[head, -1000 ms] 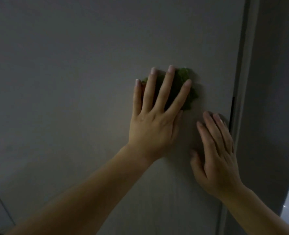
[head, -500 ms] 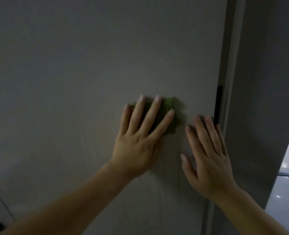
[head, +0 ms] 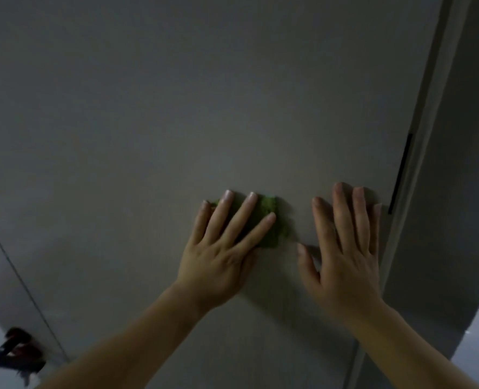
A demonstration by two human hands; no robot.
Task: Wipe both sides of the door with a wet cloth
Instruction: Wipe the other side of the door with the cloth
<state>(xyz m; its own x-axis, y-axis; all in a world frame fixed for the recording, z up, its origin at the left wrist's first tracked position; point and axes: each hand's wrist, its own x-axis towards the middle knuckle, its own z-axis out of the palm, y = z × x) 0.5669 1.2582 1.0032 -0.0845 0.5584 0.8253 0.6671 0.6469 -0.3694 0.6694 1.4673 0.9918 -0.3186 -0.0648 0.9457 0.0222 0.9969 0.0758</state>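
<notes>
Door [head: 176, 108]: plain pale grey panel, dimly lit, filling most of the view.

Cloth [head: 277, 234]: green, rough-textured, bunched small; held flat against the door low and right of centre. Most of it is covered by the fingers; only its right part and a sliver at the upper left are seen.

Left hand [head: 221, 256]: fingers straight and spread, pressed on the cloth.

Right hand [head: 345, 254]: laid flat on the bare door just beside the cloth, near the door's right edge; nothing is held.

Dark object [head: 13, 349]: lower left corner, blurred, not identifiable.
</notes>
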